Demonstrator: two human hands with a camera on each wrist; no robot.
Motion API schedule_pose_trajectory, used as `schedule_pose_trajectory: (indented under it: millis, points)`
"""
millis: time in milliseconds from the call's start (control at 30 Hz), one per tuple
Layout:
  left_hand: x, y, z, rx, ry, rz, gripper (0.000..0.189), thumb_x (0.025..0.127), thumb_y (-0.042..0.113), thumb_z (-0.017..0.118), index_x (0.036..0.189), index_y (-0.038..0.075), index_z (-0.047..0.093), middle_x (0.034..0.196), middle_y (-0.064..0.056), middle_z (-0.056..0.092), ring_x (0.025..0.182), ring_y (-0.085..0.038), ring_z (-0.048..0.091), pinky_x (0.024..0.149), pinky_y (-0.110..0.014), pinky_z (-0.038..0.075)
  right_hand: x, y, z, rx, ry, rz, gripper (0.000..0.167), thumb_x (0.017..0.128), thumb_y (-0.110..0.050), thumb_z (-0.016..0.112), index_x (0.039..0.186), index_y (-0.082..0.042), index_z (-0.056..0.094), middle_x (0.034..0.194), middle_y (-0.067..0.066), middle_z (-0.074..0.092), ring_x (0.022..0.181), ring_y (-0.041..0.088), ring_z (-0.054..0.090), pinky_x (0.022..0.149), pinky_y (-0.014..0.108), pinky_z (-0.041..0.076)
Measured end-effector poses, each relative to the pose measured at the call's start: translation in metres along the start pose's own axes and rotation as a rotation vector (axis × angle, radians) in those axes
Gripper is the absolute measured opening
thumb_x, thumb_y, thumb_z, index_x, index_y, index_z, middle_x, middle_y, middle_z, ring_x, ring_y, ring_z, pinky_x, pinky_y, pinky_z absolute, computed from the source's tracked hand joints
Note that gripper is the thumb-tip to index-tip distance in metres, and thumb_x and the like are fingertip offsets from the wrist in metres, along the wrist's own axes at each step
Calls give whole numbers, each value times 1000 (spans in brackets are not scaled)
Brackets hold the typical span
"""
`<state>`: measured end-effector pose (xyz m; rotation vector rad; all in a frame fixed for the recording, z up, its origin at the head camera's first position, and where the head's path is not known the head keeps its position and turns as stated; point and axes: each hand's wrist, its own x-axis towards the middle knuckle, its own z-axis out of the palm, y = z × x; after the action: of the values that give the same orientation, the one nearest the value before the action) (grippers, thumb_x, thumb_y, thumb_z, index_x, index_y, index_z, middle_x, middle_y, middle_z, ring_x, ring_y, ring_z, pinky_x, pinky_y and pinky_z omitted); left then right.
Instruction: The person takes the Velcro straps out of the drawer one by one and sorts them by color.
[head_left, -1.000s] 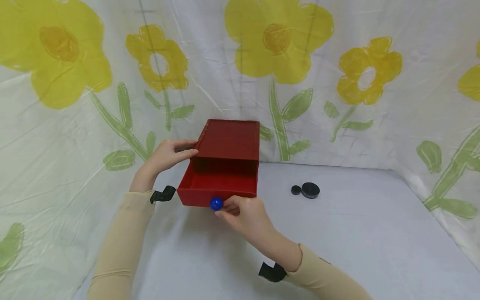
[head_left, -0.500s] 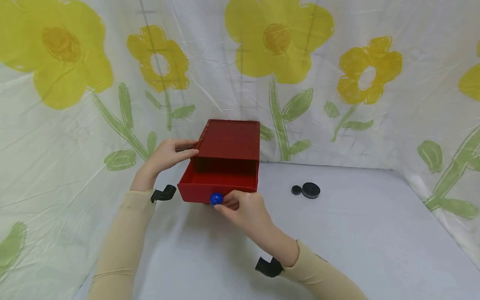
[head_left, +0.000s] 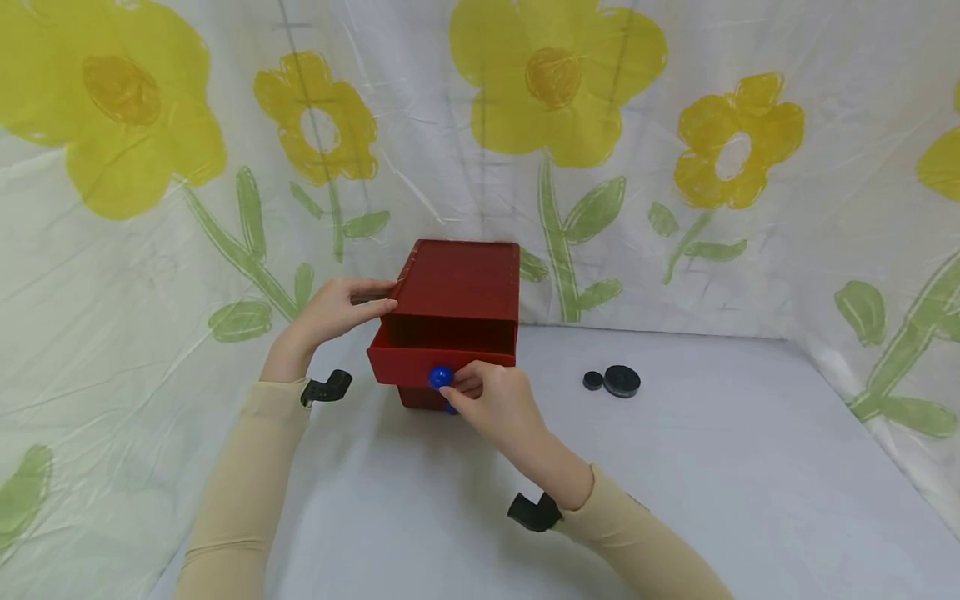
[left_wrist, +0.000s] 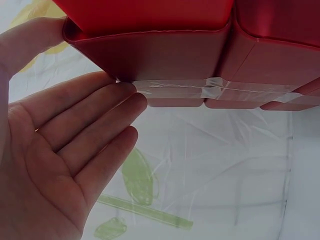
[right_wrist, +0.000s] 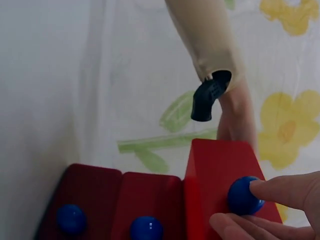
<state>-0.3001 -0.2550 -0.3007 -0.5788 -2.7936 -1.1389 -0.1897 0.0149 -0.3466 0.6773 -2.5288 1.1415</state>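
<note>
Red cabinet (head_left: 463,279) on the pale table (head_left: 675,492), three tiers stacked, clear tape (left_wrist: 172,90) along its side. Top drawer (head_left: 397,367) partly out at the cabinet's front, overhanging the tiers below; most of its inside is hidden behind the drawer front, so contents cannot be told. Right hand (head_left: 498,404) at the cabinet's front, thumb and fingers pinching the round blue knob (head_left: 440,377) of that drawer. Left hand (head_left: 333,312) at the cabinet's left side, fingers extended, grasping nothing; thumb at the upper front edge, fingertips against or very near the side wall, exact contact unclear. Middle drawer (right_wrist: 155,195) and bottom drawer (right_wrist: 95,192) sit flush in the cabinet, each with its own blue knob, neither held. To the cabinet's right, well apart from it: a large black disc (head_left: 622,381) with a small black disc (head_left: 592,381) just beside it, on the side nearer the cabinet; no hand near either. Flowered cloth (head_left: 420,142) behind the cabinet. Step in hand, as I judge it: sliding the top drawer by its knob, probably homeward, left hand bracing. Next move would call for a straight, level push toward the cabinet's back, casing steadied; a skewed push could bind the drawer or shift the stack.
</note>
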Motion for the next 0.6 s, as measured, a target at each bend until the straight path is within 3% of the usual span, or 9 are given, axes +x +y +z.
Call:
schedule_pose_trajectory:
  millis: [600]
  points:
    - [-1,1,0,37,-4,2,53,89,42,63,133,13,57,134,-12,57,119,-32,57,97,-52,46,28,10,5,-18,13,43,25,82,-31,75,86,-6,72,78,2,73,65,5,68,57,13,52]
